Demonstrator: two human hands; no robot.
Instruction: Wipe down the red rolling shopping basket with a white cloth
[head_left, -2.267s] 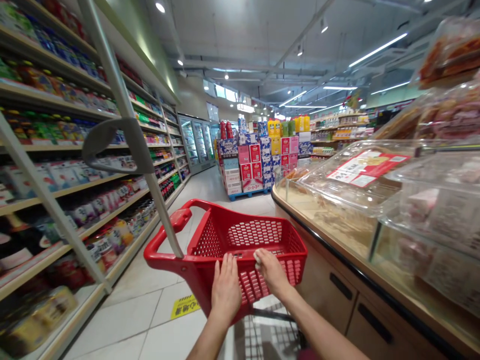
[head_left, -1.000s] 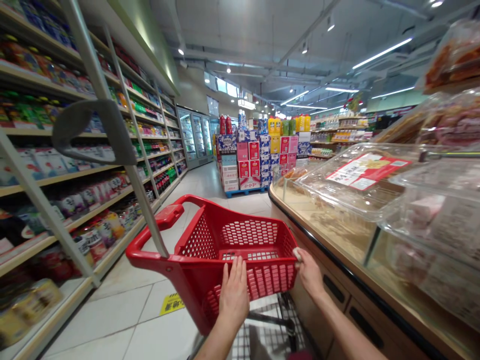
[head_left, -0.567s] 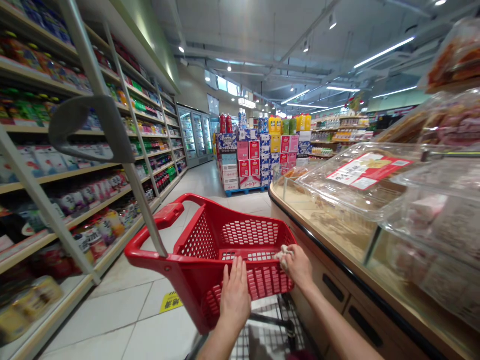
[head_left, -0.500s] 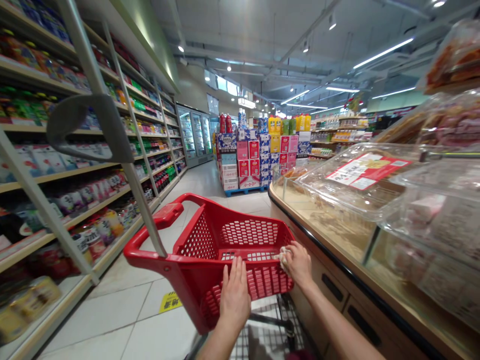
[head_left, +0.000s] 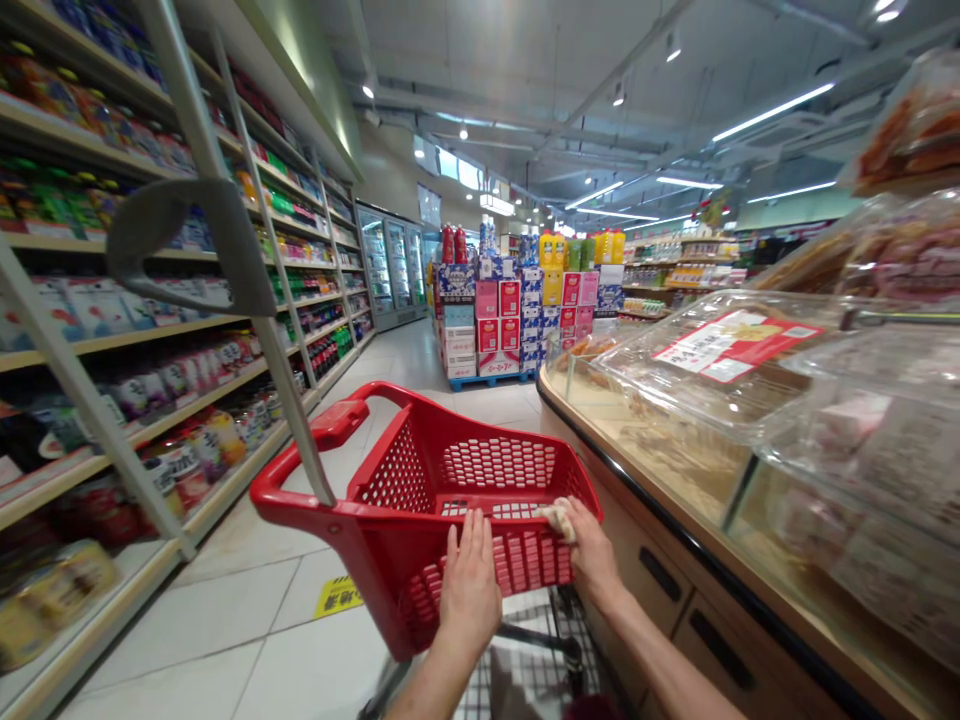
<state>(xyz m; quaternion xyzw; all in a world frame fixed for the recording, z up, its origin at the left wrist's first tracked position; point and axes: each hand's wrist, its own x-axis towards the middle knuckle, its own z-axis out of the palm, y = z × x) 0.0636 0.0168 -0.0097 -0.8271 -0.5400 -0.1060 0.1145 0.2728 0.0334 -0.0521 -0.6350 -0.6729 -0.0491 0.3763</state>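
A red plastic shopping cart [head_left: 480, 400] stands in front of me, its handle toward the left and a perforated basket toward the right. My left hand [head_left: 471, 575] lies flat with fingers stretched out against the near side of the basket, touching just below its rim. In my right hand [head_left: 592, 550] a crumpled off-white cloth [head_left: 559, 520] is gripped and pressed on the near rim, close to the basket's right corner. A grey handle on a metal pole [head_left: 191, 245] rises at the left of the cart.
Shelves of drinks [head_left: 187, 380] line the left side. A wooden display counter [head_left: 675, 590] with clear plastic lids [head_left: 720, 350] runs close along the right. Stacked drink boxes [head_left: 499, 320] stand on a blue pallet ahead. A yellow floor sign [head_left: 337, 597] lies beneath the cart.
My right hand has slid slightly left and down along the rim with the cloth. My left hand stays on the basket side. The view has shifted a little.
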